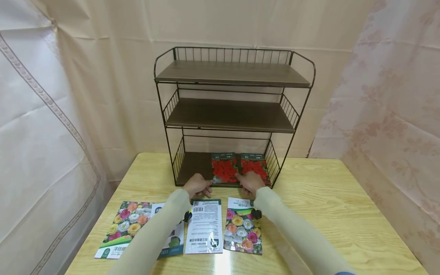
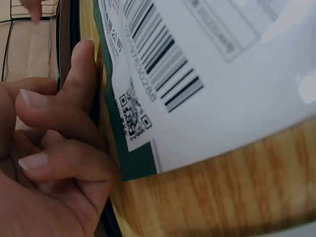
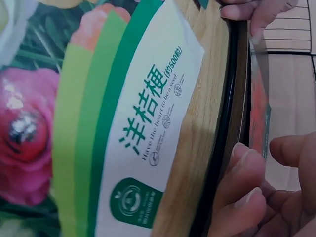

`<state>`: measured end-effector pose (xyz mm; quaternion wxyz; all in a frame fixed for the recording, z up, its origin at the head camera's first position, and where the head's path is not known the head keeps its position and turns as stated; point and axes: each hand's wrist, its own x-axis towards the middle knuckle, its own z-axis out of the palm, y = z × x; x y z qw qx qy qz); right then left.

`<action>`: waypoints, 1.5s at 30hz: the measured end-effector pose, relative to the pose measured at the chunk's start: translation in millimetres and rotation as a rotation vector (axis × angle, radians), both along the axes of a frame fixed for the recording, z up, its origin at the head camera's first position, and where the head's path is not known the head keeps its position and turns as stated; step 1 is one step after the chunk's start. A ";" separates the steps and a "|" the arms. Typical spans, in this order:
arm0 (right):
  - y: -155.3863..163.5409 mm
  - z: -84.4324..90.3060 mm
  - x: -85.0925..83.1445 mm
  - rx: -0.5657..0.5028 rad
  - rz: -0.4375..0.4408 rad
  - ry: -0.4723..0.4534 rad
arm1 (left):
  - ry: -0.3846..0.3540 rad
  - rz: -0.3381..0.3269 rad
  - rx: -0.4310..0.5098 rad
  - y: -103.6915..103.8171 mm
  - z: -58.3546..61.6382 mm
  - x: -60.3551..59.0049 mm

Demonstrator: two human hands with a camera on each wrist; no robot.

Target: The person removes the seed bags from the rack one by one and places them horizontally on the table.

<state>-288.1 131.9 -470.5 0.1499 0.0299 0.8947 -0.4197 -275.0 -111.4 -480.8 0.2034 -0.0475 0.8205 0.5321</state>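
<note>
Two seed packets with red flowers lie side by side on the rack's bottom shelf, a left one (image 1: 225,168) and a right one (image 1: 255,168). My left hand (image 1: 197,185) is at the front left corner of the left packet, a fingertip right at its edge and the other fingers loosely bent over the shelf front. My right hand (image 1: 251,182) reaches in from the right, a fingertip at the same packet's right edge while the hand overlaps the right packet. Thumb and fingers of the right hand (image 3: 247,182) stand apart beside the red packet (image 3: 259,108) in the right wrist view.
A three-tier dark rack (image 1: 230,114) stands at the table's back. On the table (image 1: 319,202) before it lie a white-backed packet (image 1: 204,229), a rose-patterned packet (image 1: 242,233), another floral packet (image 1: 128,223) and one (image 1: 175,238) partly under my left sleeve.
</note>
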 end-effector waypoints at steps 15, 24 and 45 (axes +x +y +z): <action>-2.8 -1.2 1.0 0.276 0.116 0.109 | 0.038 -0.019 -0.060 3.7 -5.1 -5.2; -7.5 -1.6 -0.4 0.232 0.076 0.066 | 0.026 -0.015 -0.038 1.5 -2.9 -5.1; 2.8 9.9 -0.6 0.268 0.130 0.064 | -0.023 -0.037 0.032 11.1 1.1 -3.0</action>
